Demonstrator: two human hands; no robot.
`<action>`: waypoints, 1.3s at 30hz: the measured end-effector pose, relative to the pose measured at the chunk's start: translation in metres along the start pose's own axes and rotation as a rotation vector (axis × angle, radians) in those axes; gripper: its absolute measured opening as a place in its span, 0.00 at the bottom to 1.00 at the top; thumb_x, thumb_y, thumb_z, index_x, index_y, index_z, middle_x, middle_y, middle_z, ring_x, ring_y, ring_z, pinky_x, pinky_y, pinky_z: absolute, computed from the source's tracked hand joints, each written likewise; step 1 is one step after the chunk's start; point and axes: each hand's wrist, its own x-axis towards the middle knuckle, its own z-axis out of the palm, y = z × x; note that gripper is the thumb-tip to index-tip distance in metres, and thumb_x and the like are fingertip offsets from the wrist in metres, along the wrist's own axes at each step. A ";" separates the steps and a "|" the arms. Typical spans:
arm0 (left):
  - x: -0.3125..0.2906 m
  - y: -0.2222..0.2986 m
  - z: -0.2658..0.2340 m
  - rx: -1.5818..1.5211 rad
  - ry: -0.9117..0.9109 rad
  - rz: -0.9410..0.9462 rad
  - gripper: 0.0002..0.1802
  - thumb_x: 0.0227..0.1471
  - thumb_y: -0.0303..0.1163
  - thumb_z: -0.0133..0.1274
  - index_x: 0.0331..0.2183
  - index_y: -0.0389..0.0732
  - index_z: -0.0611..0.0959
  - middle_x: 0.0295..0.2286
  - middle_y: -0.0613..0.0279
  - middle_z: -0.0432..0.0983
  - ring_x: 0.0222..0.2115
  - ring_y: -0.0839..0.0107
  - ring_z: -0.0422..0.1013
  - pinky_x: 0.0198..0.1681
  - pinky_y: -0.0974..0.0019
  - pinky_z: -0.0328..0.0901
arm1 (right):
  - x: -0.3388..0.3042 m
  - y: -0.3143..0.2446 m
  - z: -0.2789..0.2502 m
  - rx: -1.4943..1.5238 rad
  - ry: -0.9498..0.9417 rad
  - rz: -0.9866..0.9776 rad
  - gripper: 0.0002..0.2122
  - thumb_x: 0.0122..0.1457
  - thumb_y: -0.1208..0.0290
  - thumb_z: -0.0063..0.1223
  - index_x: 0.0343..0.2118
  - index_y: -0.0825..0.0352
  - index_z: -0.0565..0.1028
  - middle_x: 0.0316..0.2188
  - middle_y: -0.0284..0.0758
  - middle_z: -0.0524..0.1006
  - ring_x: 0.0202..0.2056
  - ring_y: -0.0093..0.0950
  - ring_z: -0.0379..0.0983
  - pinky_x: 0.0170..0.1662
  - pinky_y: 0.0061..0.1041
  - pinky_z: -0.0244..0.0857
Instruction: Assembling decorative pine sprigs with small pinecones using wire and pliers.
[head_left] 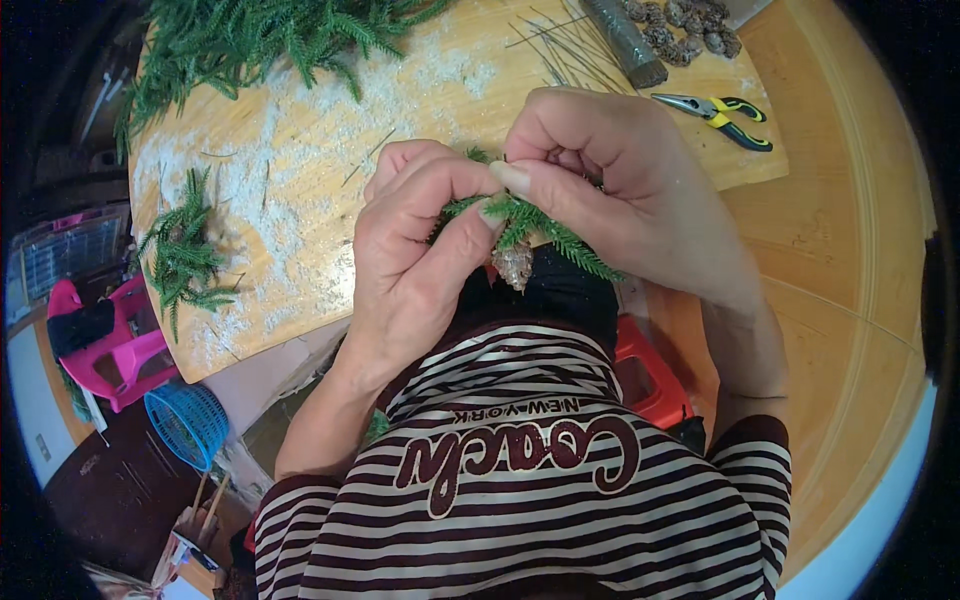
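Both hands are closed on a green artificial pine sprig (572, 247), held in front of me at the table's near edge. My left hand (415, 240) pinches the sprig between thumb and fingers from the left. My right hand (625, 175) grips it from the right, its thumb tip meeting the left fingers at the top of the sprig. A small pine cone (514, 262) with whitish flecks hangs below the fingertips among the needles. What lies between the fingertips is hidden.
White flakes lie over the wooden table (330, 170). A pile of pine branches (260, 45) is at the back left, a finished-looking sprig (187, 250) at the left. Pliers (722, 115), thin wires (575, 55), a dark roll (625, 45) and pine cones (690, 30) are at the back right.
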 end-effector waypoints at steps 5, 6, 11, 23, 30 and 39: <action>0.000 0.001 -0.003 -0.257 0.012 -0.129 0.07 0.48 0.25 0.51 0.32 0.35 0.78 0.31 0.64 0.68 0.33 0.75 0.61 0.37 0.74 0.58 | 0.001 0.008 0.008 -0.118 0.140 -0.310 0.03 0.50 0.81 0.51 0.23 0.69 0.69 0.18 0.30 0.65 0.19 0.20 0.60 0.22 0.19 0.52; 0.001 0.000 -0.005 -0.348 -0.006 -0.181 0.07 0.48 0.24 0.51 0.32 0.34 0.78 0.32 0.64 0.67 0.33 0.76 0.61 0.37 0.75 0.58 | 0.002 0.010 0.008 -0.123 0.156 -0.399 0.03 0.49 0.81 0.52 0.23 0.69 0.69 0.19 0.31 0.66 0.20 0.22 0.61 0.23 0.20 0.53; 0.011 -0.007 -0.018 -0.554 -0.214 -0.198 0.09 0.47 0.23 0.50 0.34 0.33 0.77 0.32 0.66 0.65 0.31 0.78 0.62 0.36 0.76 0.58 | 0.005 0.006 0.006 -0.206 0.137 -0.589 0.05 0.48 0.78 0.55 0.25 0.70 0.70 0.25 0.34 0.68 0.25 0.27 0.65 0.25 0.24 0.57; 0.005 -0.001 -0.029 -0.021 -0.193 -0.137 0.07 0.41 0.23 0.53 0.28 0.38 0.74 0.27 0.63 0.67 0.32 0.69 0.62 0.39 0.68 0.57 | 0.011 0.009 0.015 -0.199 0.015 -0.465 0.06 0.49 0.76 0.56 0.26 0.69 0.70 0.24 0.35 0.65 0.26 0.32 0.64 0.26 0.26 0.58; -0.001 -0.004 -0.024 0.039 -0.104 -0.007 0.08 0.39 0.22 0.54 0.27 0.39 0.73 0.24 0.62 0.67 0.32 0.62 0.62 0.40 0.64 0.56 | 0.012 0.008 0.009 -0.289 -0.098 -0.465 0.08 0.47 0.72 0.57 0.25 0.68 0.70 0.23 0.36 0.64 0.24 0.33 0.64 0.25 0.28 0.58; -0.002 -0.002 -0.023 0.298 0.004 0.143 0.10 0.38 0.23 0.56 0.28 0.39 0.74 0.25 0.61 0.69 0.33 0.60 0.62 0.41 0.62 0.55 | 0.018 0.008 0.010 -0.431 -0.086 -0.517 0.07 0.48 0.74 0.56 0.25 0.68 0.70 0.22 0.37 0.64 0.24 0.35 0.64 0.25 0.29 0.59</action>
